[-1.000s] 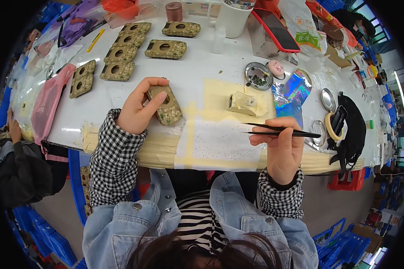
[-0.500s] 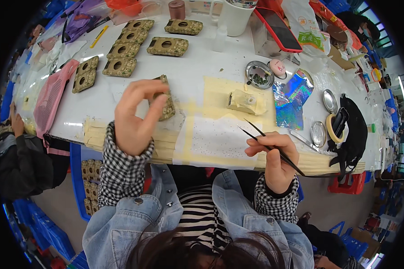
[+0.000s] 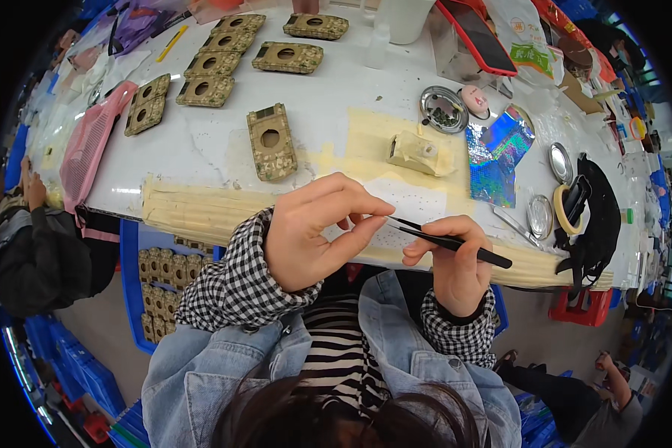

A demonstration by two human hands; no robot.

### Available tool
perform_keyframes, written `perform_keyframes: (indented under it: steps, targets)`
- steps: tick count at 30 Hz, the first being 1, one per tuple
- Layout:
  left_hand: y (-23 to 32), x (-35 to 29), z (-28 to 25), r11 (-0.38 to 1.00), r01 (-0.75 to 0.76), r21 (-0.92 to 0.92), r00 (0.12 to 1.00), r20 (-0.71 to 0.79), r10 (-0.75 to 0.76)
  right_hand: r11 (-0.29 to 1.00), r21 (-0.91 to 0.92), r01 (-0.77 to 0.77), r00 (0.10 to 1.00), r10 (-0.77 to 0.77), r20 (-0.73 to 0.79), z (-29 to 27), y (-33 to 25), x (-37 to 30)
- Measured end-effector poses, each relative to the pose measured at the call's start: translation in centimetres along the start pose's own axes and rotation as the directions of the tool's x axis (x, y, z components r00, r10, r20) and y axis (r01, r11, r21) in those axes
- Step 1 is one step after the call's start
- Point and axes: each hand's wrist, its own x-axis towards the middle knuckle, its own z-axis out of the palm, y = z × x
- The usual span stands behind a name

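Note:
My right hand (image 3: pixel 459 257) holds a pair of black tweezers (image 3: pixel 455 243), their tips pointing left. At those tips, the thumb and forefinger of my left hand (image 3: pixel 313 231) are pinched together; any small part between them is too small to make out. Both hands are above a white sheet (image 3: pixel 407 196) dotted with tiny dark specks at the table's near edge. Beyond my left hand lies a camouflage model tank hull (image 3: pixel 271 142) with a round hole in its top. A block wrapped in cream tape (image 3: pixel 422 153) stands on taped paper behind the sheet.
Several more hulls (image 3: pixel 287 57) lie at the back left, beside a pink mesh bag (image 3: pixel 97 149). To the right are a round tin with dark bits (image 3: pixel 444 110), shiny blue foil (image 3: pixel 493 164), a tape roll (image 3: pixel 564 209) and a red-cased phone (image 3: pixel 476 36). A blue crate (image 3: pixel 131 276) of hulls sits below the edge.
My left hand has left the tank hull and come right and nearer, to the tweezers' tips. The tweezers have turned flatter in my right hand. The view has shifted slightly.

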Motion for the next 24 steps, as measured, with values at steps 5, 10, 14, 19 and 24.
perform_keyframes:
  steps: [5, 10, 14, 19, 24]
  targets:
    - [-0.3, -0.2, 0.2, 0.944, -0.217, 0.248, 0.974, -0.015, 0.228, 0.997, 0.069, -0.039, 0.999, 0.037, 0.035, 0.0, 0.1, 0.1]
    - [-0.9, -0.5, 0.2, 0.796, -0.426, 0.430, 0.899, 0.101, 0.427, 0.985, 0.122, -0.122, 0.992, 0.118, 0.041, -0.2, -0.2, -0.2]
    - [-1.0, -0.7, 0.3, 0.744, -0.478, 0.467, 0.871, 0.143, 0.470, 0.973, 0.120, -0.199, 0.980, 0.196, 0.038, -0.5, -0.1, -0.9]
    - [-1.1, -1.1, 0.4, 0.706, -0.491, 0.511, 0.853, 0.116, 0.509, 0.967, 0.176, -0.186, 0.982, 0.180, 0.051, -0.4, 0.1, -1.2]
    - [-0.9, -1.7, 0.0, 0.798, -0.420, 0.431, 0.896, 0.060, 0.439, 0.988, 0.150, -0.045, 0.999, 0.041, 0.030, -0.9, -0.1, -1.7]
